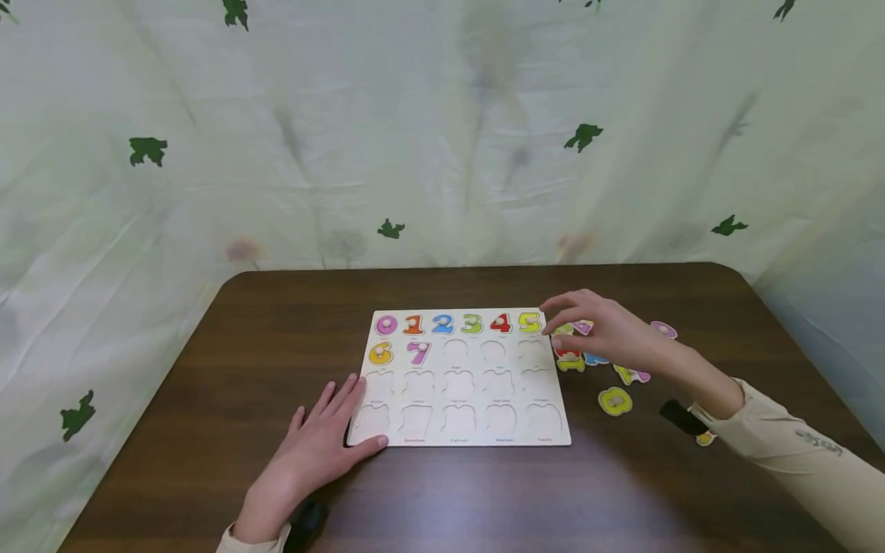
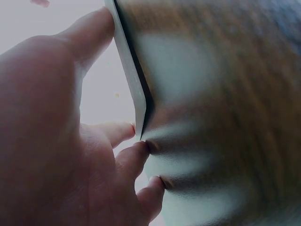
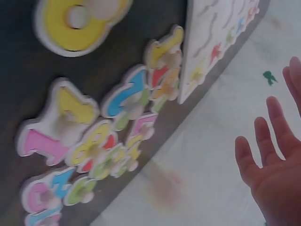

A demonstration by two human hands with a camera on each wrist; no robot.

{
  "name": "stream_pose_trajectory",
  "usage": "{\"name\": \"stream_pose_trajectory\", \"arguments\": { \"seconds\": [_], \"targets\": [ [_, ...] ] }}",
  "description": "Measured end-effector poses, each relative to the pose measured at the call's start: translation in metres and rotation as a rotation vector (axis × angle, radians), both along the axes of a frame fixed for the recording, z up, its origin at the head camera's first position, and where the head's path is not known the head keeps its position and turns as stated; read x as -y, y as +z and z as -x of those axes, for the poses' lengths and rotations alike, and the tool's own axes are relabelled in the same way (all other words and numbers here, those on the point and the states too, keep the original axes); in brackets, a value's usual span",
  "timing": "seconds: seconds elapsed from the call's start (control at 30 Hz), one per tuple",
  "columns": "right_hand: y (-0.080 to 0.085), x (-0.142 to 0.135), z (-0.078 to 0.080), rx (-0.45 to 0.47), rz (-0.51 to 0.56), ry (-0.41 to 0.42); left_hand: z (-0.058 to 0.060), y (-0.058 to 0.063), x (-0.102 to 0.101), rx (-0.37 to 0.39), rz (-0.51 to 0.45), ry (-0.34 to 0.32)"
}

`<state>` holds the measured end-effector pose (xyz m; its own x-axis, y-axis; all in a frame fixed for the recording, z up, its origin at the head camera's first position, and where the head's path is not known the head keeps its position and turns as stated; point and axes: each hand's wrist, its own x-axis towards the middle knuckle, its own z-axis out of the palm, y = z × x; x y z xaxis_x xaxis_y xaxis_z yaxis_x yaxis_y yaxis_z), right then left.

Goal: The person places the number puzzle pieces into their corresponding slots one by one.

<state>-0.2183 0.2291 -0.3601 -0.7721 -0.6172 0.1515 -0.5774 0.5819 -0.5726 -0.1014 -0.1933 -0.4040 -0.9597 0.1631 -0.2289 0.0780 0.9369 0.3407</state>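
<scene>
Dark wooden surface [image 1: 449,499] carries the number board [image 1: 438,422], partly filled; the left hand [image 1: 314,445] lies spread at its corner, probably steadying it; the right hand [image 1: 611,326] hovers, grip wide, holding nothing, near loose numbers [image 1: 615,401] scattered alongside, seemingly for reach.

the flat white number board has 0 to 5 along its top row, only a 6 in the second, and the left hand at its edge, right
Not quite: the head view shows a purple number 7 piece in the second row too, beside the yellow number 6 piece; the rest stands.
</scene>
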Motion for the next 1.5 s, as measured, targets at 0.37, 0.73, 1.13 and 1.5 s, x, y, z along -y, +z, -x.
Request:
{"name": "stream_pose_trajectory", "arguments": {
  "seconds": [0.37,0.73,1.13,1.5],
  "targets": [
    [-0.02,-0.036,-0.033,-0.059,0.044,-0.095,0.0,-0.002,0.001,0.004,0.005,0.007],
    [-0.037,-0.062,-0.066,-0.078,-0.018,-0.246,-0.002,0.0,0.0,0.007,-0.006,0.005],
    [-0.055,-0.071,-0.067,-0.198,-0.104,-0.162,0.0,-0.002,0.0,0.002,-0.001,0.001],
    [-0.056,-0.066,-0.067,-0.147,-0.118,-0.167,-0.001,0.0,0.0,-0.013,0.005,-0.006]
  ]
}}
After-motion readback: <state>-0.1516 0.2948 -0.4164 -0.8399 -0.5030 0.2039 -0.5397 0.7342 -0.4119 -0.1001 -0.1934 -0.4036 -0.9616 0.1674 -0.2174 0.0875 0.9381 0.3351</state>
